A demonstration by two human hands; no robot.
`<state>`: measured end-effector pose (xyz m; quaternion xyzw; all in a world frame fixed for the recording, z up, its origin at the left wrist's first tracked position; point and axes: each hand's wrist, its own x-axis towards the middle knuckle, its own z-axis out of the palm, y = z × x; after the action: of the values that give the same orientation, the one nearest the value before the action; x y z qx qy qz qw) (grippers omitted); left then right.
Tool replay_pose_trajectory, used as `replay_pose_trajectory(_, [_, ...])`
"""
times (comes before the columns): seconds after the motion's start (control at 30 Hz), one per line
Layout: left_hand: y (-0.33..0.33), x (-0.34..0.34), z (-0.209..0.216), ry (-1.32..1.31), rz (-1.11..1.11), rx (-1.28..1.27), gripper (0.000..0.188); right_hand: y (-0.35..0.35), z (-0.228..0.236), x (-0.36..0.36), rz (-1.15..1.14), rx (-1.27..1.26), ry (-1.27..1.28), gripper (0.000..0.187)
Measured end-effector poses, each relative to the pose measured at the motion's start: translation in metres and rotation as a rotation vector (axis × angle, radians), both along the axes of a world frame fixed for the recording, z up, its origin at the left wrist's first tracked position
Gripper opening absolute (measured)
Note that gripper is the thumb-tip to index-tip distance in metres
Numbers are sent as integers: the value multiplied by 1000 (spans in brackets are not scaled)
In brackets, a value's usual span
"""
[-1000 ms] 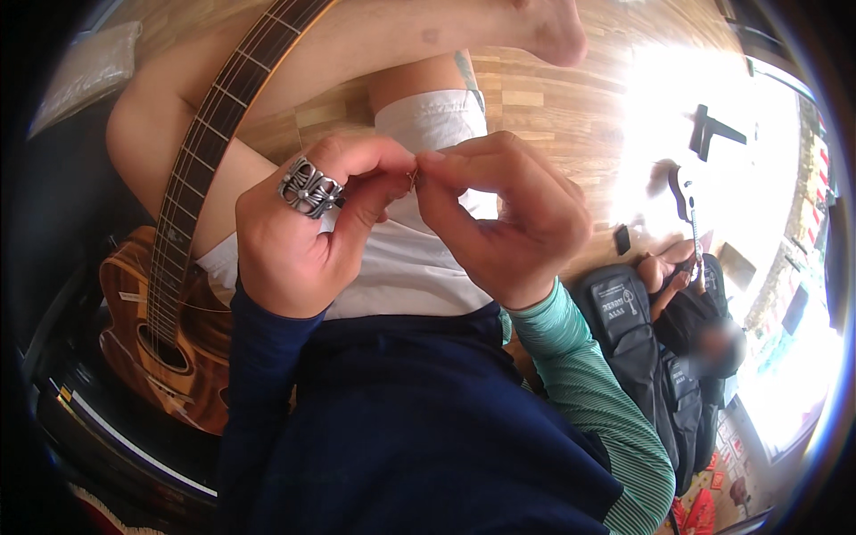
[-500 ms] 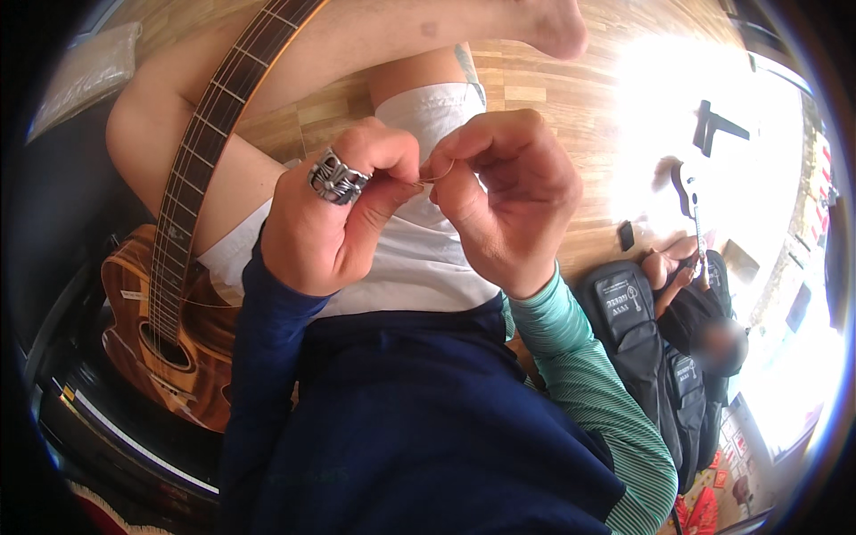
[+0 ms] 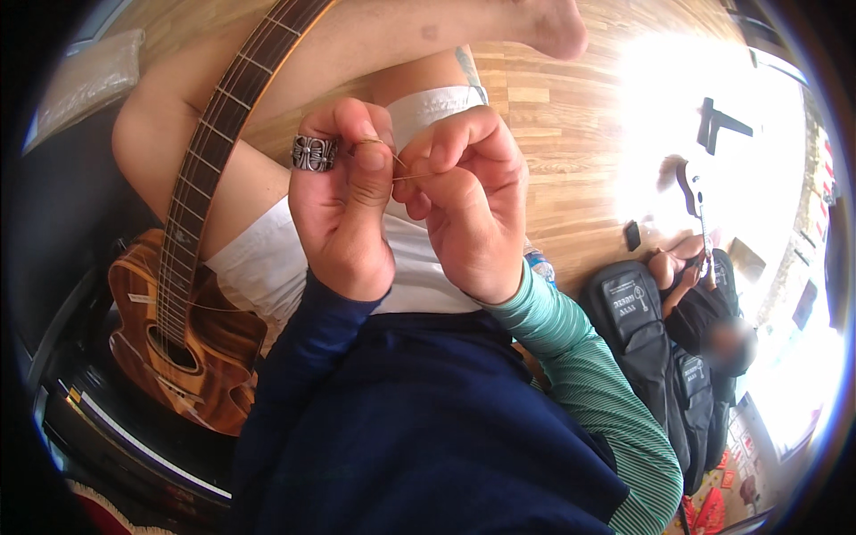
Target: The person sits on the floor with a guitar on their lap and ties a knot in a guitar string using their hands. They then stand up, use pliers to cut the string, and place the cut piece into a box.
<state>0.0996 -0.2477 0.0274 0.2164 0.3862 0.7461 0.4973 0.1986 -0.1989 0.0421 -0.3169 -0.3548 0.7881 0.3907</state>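
Observation:
A thin bronze-coloured guitar string is stretched across the small gap between my two hands, above my lap. My left hand, with a wide silver ring, pinches it between thumb and forefinger; a small bend of string shows over the thumb tip. Close beside it, my right hand grips the string with thumb and curled fingers. To the left, a brown acoustic guitar leans with its fretted neck rising across my bent leg. A loose strand also runs from near the guitar's neck toward my left sleeve.
Black padded gig bags lie at the right, beside another person with a white guitar. A dark phone-like object rests on the wooden floor. A clear plastic-wrapped package sits at the upper left.
Both hands have turned so that their thumbs face up more, and the right hand has moved left. More of the string now shows between them.

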Motion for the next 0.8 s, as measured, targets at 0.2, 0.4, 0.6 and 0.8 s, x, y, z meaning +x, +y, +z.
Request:
replay_pose_trajectory(0.2, [1,3,-13,155,74,2,12,6,0,0,-41,160,-71,7])
replay_pose_trajectory(0.4, [2,-9,-8,232,-109,-13,14,29,0,12,83,120,-99,14])
replay_pose_trajectory(0.6, [6,-25,8,372,-177,-204,19,30,-6,15,130,196,-150,28])
replay_pose_trajectory(0.8, [6,-35,7,443,-242,-193,13,38,-10,23,240,-113,-23,28])
